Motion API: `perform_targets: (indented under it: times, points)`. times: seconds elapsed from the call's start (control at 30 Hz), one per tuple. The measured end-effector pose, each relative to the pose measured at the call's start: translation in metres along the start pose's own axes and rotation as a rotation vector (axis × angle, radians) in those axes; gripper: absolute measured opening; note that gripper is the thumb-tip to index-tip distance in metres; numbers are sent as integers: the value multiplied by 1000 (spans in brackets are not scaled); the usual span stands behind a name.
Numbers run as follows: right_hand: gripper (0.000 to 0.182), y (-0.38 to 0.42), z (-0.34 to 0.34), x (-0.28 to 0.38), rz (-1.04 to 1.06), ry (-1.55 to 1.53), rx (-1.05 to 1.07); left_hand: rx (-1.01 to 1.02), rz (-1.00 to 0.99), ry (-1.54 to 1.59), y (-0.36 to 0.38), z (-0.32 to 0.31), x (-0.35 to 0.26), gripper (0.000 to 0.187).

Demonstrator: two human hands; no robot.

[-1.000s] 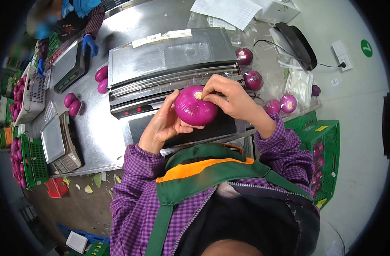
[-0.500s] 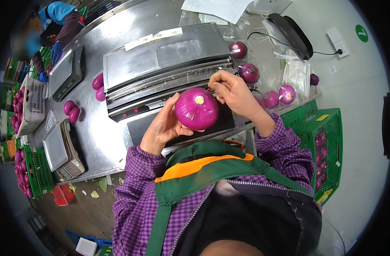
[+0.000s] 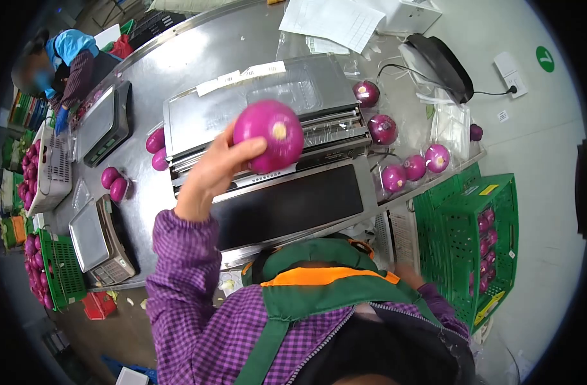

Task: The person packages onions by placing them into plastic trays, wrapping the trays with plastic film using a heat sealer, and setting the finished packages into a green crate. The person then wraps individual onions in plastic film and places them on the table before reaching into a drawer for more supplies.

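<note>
A large red onion [image 3: 268,136] is held up over the wrapping machine [image 3: 242,96] by my left hand [image 3: 215,168], with fingers behind it and thumb across its front. Below the onion lies the machine's black plate [image 3: 290,206], fully in sight. My right hand [image 3: 407,274] is low beside the apron, near a white crate [image 3: 405,240]; it is blurred and its fingers cannot be made out. Right of the machine, several onions lie on the table, among them one in clear film [image 3: 382,129].
Two scales [image 3: 104,125] [image 3: 93,237] stand at the left, with onion pairs [image 3: 117,184] nearby. Green crates [image 3: 479,237] stand at the right. A person in blue [image 3: 75,48] is at the far left. Papers [image 3: 328,22] and a black device [image 3: 442,67] lie at the back.
My left hand has raised the onion up and leftward. My right hand has left the onion and dropped to the lower right beside the apron. The view has shifted slightly.
</note>
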State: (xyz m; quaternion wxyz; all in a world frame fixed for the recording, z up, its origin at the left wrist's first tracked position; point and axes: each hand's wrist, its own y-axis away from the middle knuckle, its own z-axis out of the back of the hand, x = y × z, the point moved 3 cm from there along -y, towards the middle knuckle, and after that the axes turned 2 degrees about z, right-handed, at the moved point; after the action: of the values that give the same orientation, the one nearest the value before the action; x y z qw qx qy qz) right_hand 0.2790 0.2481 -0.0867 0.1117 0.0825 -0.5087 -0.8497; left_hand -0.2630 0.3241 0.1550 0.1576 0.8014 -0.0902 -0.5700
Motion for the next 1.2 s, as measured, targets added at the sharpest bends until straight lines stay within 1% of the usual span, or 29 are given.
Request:
perform_targets:
  times: [0.03,0.07,0.1,0.13,0.2,0.27,0.37,0.47,0.53,0.6,0.63,0.67,0.7,0.73,0.77,0.8,0.83,0.87,0.9,0.93,0.97,1.0,1.03,1.07,1.1,1.17,1.2]
  points:
    - [36,-6,-60,-13,189,230,-52,-23,-91,-165,-15,4,-11,82]
    - [36,17,-60,-6,240,-26,-69,-35,-183,-348,-32,7,-21,85]
    - [36,36,-56,0,268,-329,-81,-51,-187,-432,-49,11,-28,84]
    - [36,53,-45,9,290,-450,-95,-67,-187,-517,-65,14,-32,83]
    - [36,75,-27,31,350,-593,-120,-65,-57,-416,-93,20,-27,78]
    - [36,85,-4,49,403,-621,-137,-18,38,-331,-120,34,-14,74]
    - [36,84,23,68,475,-649,-146,44,81,-345,-134,41,-7,68]
    - [36,81,47,78,536,-617,-135,50,130,-361,-132,39,-12,68]
    - [37,76,63,84,573,-604,-128,32,123,-389,-131,39,-11,66]
    - [37,63,81,87,601,-501,-112,-136,80,-765,-126,36,-23,66]
    - [37,51,89,88,598,-419,-98,-340,13,-994,-126,39,-25,70]
    - [33,17,81,82,571,-296,-58,-345,16,-995,-125,42,-23,70]
    - [30,-17,77,77,543,-172,-19,-360,-114,-1177,-123,43,-24,75]
    - [25,-17,98,82,589,-339,-44,-374,-248,-1355,-120,43,-25,81]
    - [21,-10,132,92,633,-504,-68,-388,-237,-1308,-118,44,-23,81]
    - [20,2,167,105,618,-613,-125,-396,-236,-1308,-115,46,-20,81]
    - [21,18,201,121,601,-725,-182,-373,-277,-1270,-113,48,-17,80]
    - [21,33,233,138,625,-785,-282,-348,-317,-1232,-111,48,-15,79]
    - [17,37,258,151,717,-793,-439,-336,-316,-1165,-110,47,-13,80]
    - [14,42,282,169,799,-838,-577,-337,-314,-1165,-109,45,-13,80]
    - [15,35,301,185,986,-894,-686,-324,-344,-1133,-107,42,-13,83]
    - [16,33,321,203,1055,-866,-790,-313,-374,-1100,-107,39,-13,85]
    - [17,39,343,223,1090,-720,-942,-360,-370,-1139,-109,39,-10,88]
    - [19,54,365,245,1135,-612,-1035,-364,-370,-1137,-110,38,-9,88]
    - [20,48,379,263,1210,-639,-1059,-387,-369,-1148,-110,36,-9,90]
    - [21,38,401,296,1283,-617,-1140,-410,-343,-1157,-110,35,-8,96]
    - [21,29,408,308,1290,-616,-1136,-417,-342,-1157,-110,34,-7,96]
